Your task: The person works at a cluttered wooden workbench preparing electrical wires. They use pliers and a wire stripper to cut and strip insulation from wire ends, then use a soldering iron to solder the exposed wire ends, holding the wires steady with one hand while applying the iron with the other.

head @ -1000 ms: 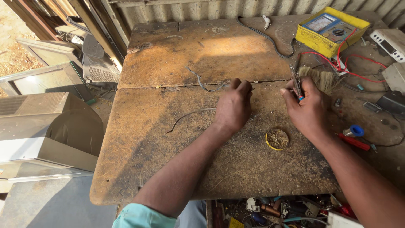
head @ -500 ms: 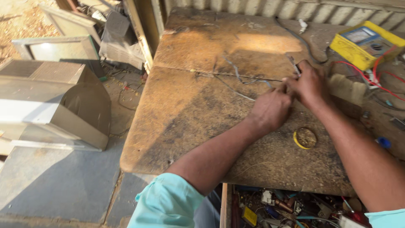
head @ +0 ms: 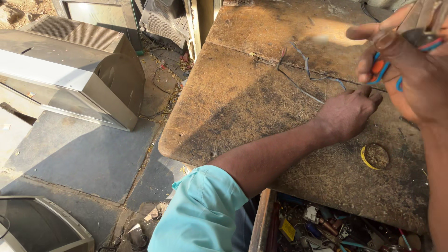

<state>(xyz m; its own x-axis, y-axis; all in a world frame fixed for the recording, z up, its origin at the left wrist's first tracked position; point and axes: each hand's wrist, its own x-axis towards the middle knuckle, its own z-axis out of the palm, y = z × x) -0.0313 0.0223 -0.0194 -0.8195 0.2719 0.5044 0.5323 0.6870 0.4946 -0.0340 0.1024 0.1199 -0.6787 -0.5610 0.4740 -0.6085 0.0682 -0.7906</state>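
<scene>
Our left hand (head: pixel 347 112) lies low on the worn, scratched brown wooden desk (head: pixel 242 102), its fingers (head: pixel 371 95) pinched together on the end of a thin grey wire (head: pixel 298 86) that runs across the desk top toward the upper left. Near the far end of this wire a second, bluish wire (head: pixel 305 63) curls along the seam between the desk's two boards, and the two strands lie close together there.

Our right hand (head: pixel 410 79) is raised above the desk at the upper right, clenched around a pair of pliers with blue-and-orange handles (head: pixel 385 70); the metal head of the tool is blurred and partly cut off by the edge of the view, so we cannot tell how it stands.

A small round yellow-rimmed tin lid (head: pixel 374 156) rests on the desk just below and to the right of our left hand, not touching it. Under the near edge of the desk, an open drawer of mixed small electronic parts (head: pixel 326 228) shows. On the ground to the left sits a grey television casing (head: pixel 70 70) on dark stone slabs (head: pixel 79 158).
</scene>
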